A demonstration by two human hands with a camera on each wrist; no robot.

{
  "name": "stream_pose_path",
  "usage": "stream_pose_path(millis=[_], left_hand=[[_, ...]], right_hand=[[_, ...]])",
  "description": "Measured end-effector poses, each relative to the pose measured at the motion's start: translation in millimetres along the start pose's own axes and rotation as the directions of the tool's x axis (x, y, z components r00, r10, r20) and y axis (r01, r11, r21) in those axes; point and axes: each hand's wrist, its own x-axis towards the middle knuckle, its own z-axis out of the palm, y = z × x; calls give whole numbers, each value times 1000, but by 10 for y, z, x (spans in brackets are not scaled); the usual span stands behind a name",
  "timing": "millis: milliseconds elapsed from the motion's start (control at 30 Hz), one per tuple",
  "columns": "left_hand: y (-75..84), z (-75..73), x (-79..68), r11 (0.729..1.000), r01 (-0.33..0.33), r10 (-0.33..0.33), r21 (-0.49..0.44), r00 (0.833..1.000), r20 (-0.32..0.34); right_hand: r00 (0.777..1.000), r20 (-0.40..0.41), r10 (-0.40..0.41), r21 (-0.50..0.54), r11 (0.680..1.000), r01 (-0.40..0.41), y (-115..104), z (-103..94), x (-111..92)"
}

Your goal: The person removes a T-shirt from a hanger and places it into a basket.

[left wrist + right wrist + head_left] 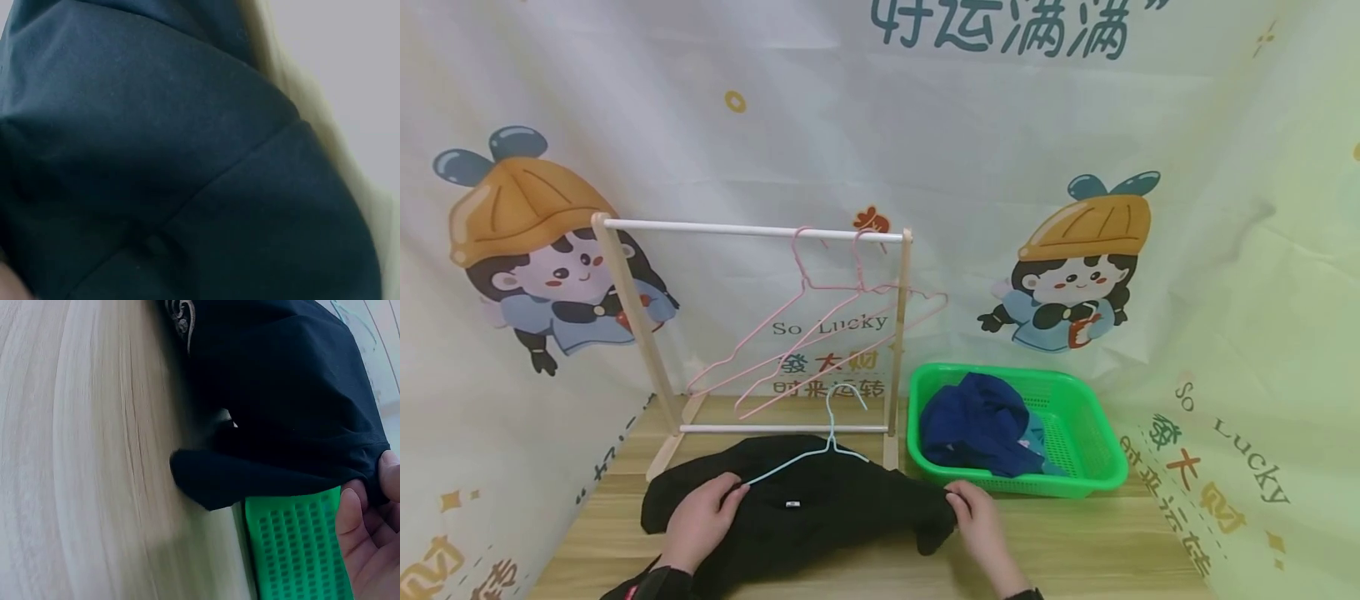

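Observation:
A black garment (842, 508), probably a top, with a small white label near its neck, spreads over the tabletop. A light blue clothes hanger (831, 442) stands hook up at its neck; its right arm runs in under the cloth, its left arm shows outside. My left hand (703, 512) pinches the hanger's left end, over the black cloth; whether it also grips cloth I cannot tell. With thumb and fingers my right hand (977, 521) pinches the garment's right edge, lifted off the table in the right wrist view. Dark cloth (156, 125) fills most of the left wrist view.
Behind the garment stands a clothes rack (700, 227) with a white rail and wooden posts. Two pink hangers (805, 287) hang at its right end. A green basket (1108, 450) at the right holds dark blue cloth (973, 425) and teal cloth. Printed sheets surround the wooden table (1075, 550).

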Motion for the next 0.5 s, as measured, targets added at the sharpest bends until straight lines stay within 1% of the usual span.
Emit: stream_pose_path(millis=[133, 233, 333, 367, 433, 500], left_hand=[[145, 85, 27, 1000, -11, 11, -11, 1000, 5], [240, 149, 48, 999, -20, 20, -38, 1000, 14], [319, 201, 66, 997, -37, 37, -61, 999, -2], [344, 214, 72, 996, -51, 50, -67, 999, -9], [397, 231, 89, 994, -83, 81, -70, 996, -20], [460, 242, 122, 990, -124, 123, -60, 992, -22]], right_hand=[[998, -67, -2, -20, 1000, 1, 90, -83, -64], [993, -117, -7, -35, 999, 2, 138, -151, -83], [986, -166, -28, -67, 998, 17, 160, -218, -80], [984, -173, -38, -83, 996, 24, 157, -240, -71], [987, -158, -41, -115, 993, 23, 127, -283, -43], [994, -107, -30, -144, 990, 14, 60, -317, 4]])
